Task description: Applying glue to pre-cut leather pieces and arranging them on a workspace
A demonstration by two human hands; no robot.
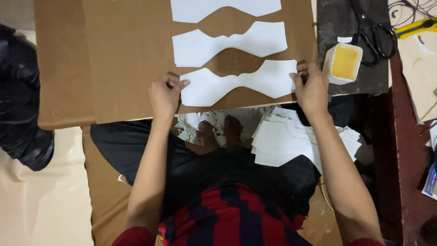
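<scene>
A white bow-shaped paper piece (pixel 236 84) lies flat on a brown board (pixel 118 59). My left hand (pixel 165 94) presses its left end with the fingertips. My right hand (pixel 311 86) pinches its right end at the board's edge. Two more white pieces of the same shape, one in the middle (pixel 230 43) and one at the top (pixel 225 9), lie in a column above it on the board.
A stack of white paper sheets (pixel 291 141) and paper scraps (pixel 200 125) rest on my lap below the board. A white cup of yellow liquid (pixel 343 63) and black scissors (pixel 375 29) sit on a dark slab at right. A black bag (pixel 20 100) lies at left.
</scene>
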